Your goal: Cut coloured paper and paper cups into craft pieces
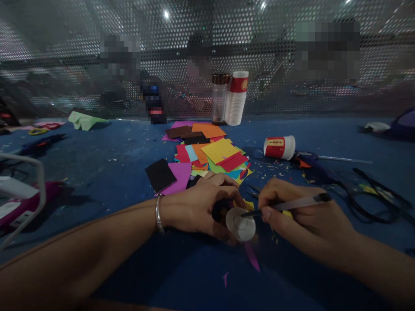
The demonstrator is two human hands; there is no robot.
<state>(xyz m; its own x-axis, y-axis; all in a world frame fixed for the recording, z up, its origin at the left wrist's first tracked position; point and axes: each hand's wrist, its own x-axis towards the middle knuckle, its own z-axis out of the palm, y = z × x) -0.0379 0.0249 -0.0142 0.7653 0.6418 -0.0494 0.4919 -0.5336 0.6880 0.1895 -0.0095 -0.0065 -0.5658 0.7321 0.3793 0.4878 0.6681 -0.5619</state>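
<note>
My left hand (210,207), with a silver bangle on its wrist, curves its fingers around a small white paper disc (245,230). A ring-shaped line is drawn on the disc's face; whether it is a flat piece or the end of something longer is hidden. My right hand (292,216) grips a pen (298,202) with a pale barrel and black ends. Its tip touches or almost touches the disc. Beyond my hands lies a loose pile of coloured paper (218,153), and a purple paper scrap (252,257) is just below the disc.
A printed paper cup (279,147) lies on its side at right, near a glue gun (313,166) with a dark cord (350,207). A stack of paper cups (237,99) and a clear bottle (219,101) stand by the perforated screen. Paper bits litter the blue table (129,259).
</note>
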